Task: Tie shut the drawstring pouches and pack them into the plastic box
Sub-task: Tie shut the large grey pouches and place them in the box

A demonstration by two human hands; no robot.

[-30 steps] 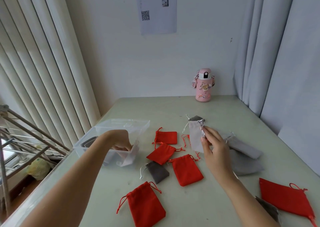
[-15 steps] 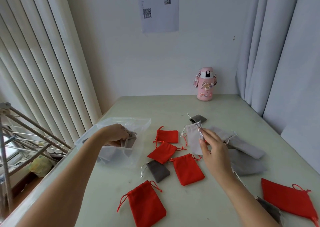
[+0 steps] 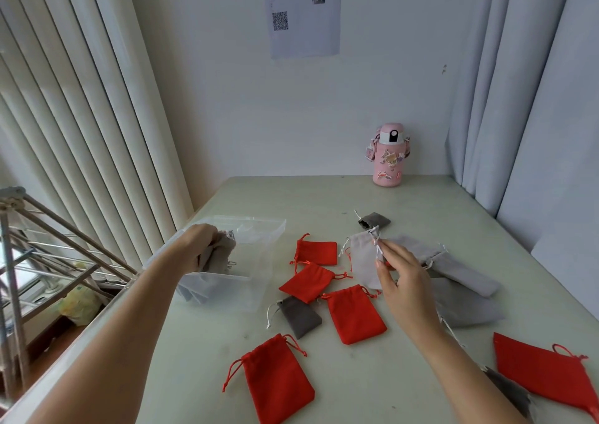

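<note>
Right hand (image 3: pixel 403 282) pinches the cord at the mouth of the pale grey pouch (image 3: pixel 363 261), mid-table. Left hand (image 3: pixel 199 243) grips a second grey pouch (image 3: pixel 220 251) over the plastic box (image 3: pixel 275 226), at nine o'clock. The pouches look soft, light and limp, so are best taken by cord or neck.

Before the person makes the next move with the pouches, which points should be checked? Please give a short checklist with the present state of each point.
1. The left hand holds a grey pouch at the box: ok.
2. That pouch is tied shut: cannot tell, the knot is too small to see.
3. The box has room: ok, its far part looks free.
4. The right hand pinches the cord of the light pouch: ok.
5. All pouches are packed: not ok, red pouches and other grey ones lie on the table.
</note>
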